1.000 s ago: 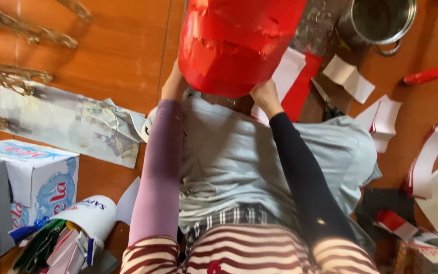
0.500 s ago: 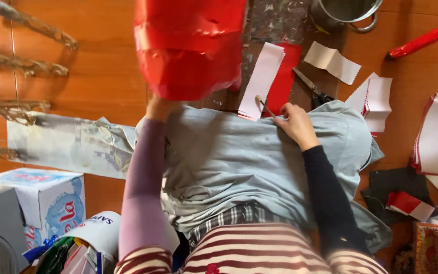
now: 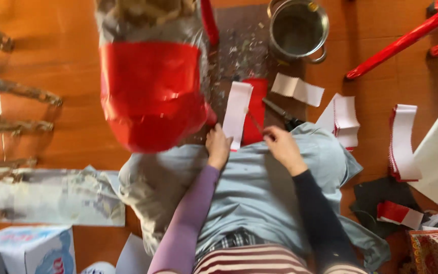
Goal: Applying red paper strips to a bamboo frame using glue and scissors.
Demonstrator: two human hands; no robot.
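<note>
Red-wrapped papier-mâché form [image 3: 150, 91] now lifted higher than a second ago, left hand [image 3: 218, 147] clamped on its lower right edge, while right hand [image 3: 284, 147], released from it, pinches a thin tool just right of the form.

Warm bright light, motion blur.

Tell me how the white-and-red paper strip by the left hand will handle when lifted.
The paper strip looks thin and flat, so probably floppy and very light. Its glossy red side may slip a little. The left hand touches its lower end.
</note>
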